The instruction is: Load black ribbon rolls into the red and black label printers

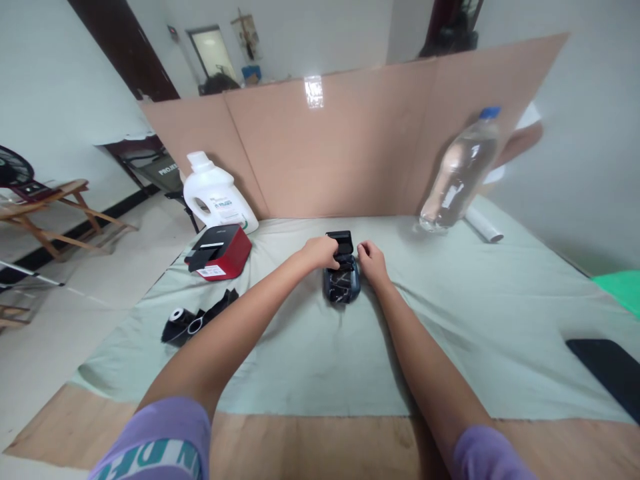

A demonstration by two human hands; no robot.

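A small black portable printer [342, 285] stands on the cloth in front of me, its lid [340, 241] raised and its inside dark and glossy. My left hand [323, 253] grips it at the left, fingers curled over the edge near the hinge. Just right of the printer is my right hand [373, 260], closed with thumb and forefinger pressed together. A narrow gap of cloth separates it from the printer, and whatever its fingers may hold is hidden.
On the left lie a red-and-black box-shaped printer [227, 253], a white jug [215, 193] and black rolls [183, 323]. At right are a tilted water bottle [463, 173], a white roll [484, 225] and a black phone-like slab [607, 370]. A cardboard panel [340, 147] closes off the back.
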